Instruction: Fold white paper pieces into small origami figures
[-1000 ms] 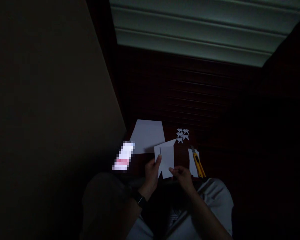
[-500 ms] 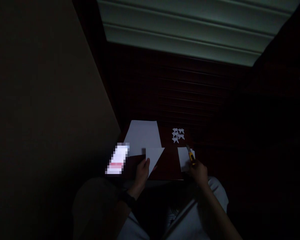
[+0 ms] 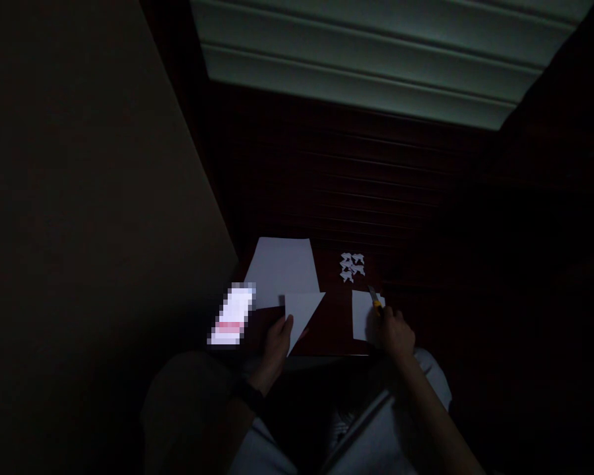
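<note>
My left hand [image 3: 278, 340] is closed on a white sheet of paper folded into a triangle [image 3: 301, 313], thumb on top near its left edge. The triangle's upper part overlaps a larger white sheet [image 3: 283, 270] lying on the dark table. In my right hand [image 3: 396, 333] is a yellow utility knife [image 3: 377, 305], its blade pointing up and to the left. Beneath the knife lies a smaller stack of white paper [image 3: 362, 316] at the table's right side. Several small folded paper pieces [image 3: 351, 267] sit together just beyond that stack.
A lit phone [image 3: 232, 315], its screen pixelated, lies at the table's left edge. The dark reddish table [image 3: 331, 336] stands close before my knees. A wall [image 3: 129, 198] rises on the left, and dark slatted panelling [image 3: 366, 171] stands behind. The room is dim.
The triangle and my left hand have shifted slightly left. My right hand has turned a little and moved slightly right, covering more of the knife's handle.
</note>
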The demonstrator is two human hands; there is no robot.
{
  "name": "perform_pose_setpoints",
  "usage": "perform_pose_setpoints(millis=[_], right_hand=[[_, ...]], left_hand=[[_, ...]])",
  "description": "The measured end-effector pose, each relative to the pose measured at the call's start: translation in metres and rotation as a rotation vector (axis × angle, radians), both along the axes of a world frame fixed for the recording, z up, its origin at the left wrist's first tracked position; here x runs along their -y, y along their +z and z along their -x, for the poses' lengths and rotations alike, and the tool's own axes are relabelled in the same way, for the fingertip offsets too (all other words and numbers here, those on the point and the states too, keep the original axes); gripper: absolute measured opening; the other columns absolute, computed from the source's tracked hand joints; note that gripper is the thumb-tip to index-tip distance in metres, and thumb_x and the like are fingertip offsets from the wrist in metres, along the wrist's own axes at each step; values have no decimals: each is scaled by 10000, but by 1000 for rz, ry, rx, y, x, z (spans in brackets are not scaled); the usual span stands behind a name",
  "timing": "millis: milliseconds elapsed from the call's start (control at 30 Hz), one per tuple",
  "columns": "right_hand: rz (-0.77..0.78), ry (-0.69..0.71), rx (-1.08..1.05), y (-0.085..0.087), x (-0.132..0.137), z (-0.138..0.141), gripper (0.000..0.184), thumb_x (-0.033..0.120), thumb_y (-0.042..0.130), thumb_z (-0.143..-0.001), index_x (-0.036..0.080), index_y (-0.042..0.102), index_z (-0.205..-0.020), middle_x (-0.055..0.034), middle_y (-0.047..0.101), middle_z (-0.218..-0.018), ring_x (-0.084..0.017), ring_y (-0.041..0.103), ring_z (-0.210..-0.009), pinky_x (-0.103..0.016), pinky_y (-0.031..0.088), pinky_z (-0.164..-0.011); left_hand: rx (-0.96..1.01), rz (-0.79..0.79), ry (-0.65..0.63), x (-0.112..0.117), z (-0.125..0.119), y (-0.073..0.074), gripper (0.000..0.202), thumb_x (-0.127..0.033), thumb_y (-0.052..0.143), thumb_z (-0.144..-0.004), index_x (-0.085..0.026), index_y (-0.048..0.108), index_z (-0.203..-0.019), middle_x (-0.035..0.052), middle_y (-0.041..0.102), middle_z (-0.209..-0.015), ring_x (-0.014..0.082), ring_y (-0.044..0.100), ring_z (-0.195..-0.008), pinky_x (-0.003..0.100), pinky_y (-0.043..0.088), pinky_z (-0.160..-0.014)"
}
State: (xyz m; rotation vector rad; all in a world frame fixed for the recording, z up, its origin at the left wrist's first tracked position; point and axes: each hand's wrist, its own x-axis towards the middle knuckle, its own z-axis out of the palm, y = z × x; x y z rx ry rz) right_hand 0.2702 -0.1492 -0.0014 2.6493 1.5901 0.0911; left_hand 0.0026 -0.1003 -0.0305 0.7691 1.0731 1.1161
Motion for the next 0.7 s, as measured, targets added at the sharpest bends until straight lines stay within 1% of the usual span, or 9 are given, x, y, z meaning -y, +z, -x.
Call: perform_pose_setpoints(millis=[133, 300, 367, 500, 567, 700], right_hand=[[21, -11, -1, -7, -1, -3, 230, 208, 294, -886, 176, 415, -1078, -104, 499, -919, -193, 607, -724, -281, 426, -578], [-35, -82, -15, -6, -5, -2, 233, 174, 244, -887, 141, 410, -1047, -121, 494, -919, -206, 608, -726, -291, 433, -583], [-50, -89, -41, -5, -8, 2, 228, 202, 262, -886, 142, 401, -1057, -125, 490, -928, -211, 607, -729, -296, 433, -585], [-70, -67, -92, -4, -15, 13, 288, 340, 326, -877, 152, 380, -1088, -124, 479, -945, -220, 601, -745, -307, 433, -606], [-75, -51, -102, -5, -16, 18, 300, 354, 330, -875, 157, 378, -1096, -119, 474, -945, -217, 598, -746, -305, 431, -607], [-48, -61, -123, -10, -15, 21, 278, 321, 310, -887, 167, 384, -1105, -117, 465, -951, -209, 592, -761, -308, 428, -621]], left_hand=[[11, -5, -17, -1, 2, -2, 385, -376, 608, -729, -110, 601, -1007, 100, 685, -880, 235, 647, -805, 406, 523, -753], [44, 5, -40, -1, 2, -3, 430, -432, 581, -734, -111, 594, -1020, 100, 687, -857, 224, 655, -767, 402, 529, -734], [69, 3, -46, 0, 1, -2, 444, -439, 576, -735, -110, 587, -1032, 101, 688, -845, 223, 656, -758, 408, 530, -728], [55, 14, -28, 1, 2, -1, 466, -453, 577, -728, -104, 584, -1038, 108, 687, -857, 226, 655, -767, 403, 528, -734], [37, 15, -18, 2, 3, 0, 481, -462, 580, -720, -101, 585, -1039, 113, 685, -874, 230, 654, -775, 392, 527, -736], [36, 33, -39, 3, 4, 4, 501, -471, 581, -716, -92, 580, -1043, 121, 686, -864, 235, 658, -760, 380, 535, -711]])
